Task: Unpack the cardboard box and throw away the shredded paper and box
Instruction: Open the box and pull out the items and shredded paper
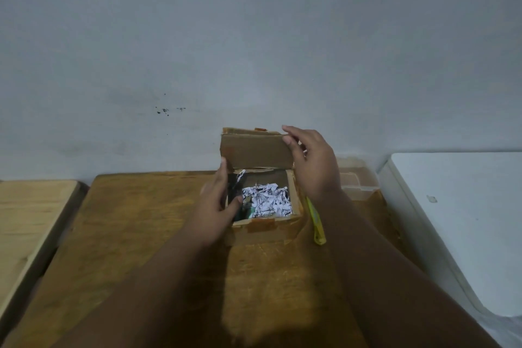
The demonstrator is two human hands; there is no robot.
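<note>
wooden bench (141,220) against a grey wall, cardboard box (262,223) open on it

right hand (313,164) fingers pinch the raised flap (254,151); left hand (217,200) thumb hooks the left wall, nearest the shredded paper (268,202) just to its right.

We see a dim, flat, bluish-grey light with no glare anywhere. Our forearms throw a broad soft shadow on the counter (127,223) toward its near edge. The left hand (216,206) is motion-blurred, and the counter's side edges bow from wide-angle distortion.
</note>
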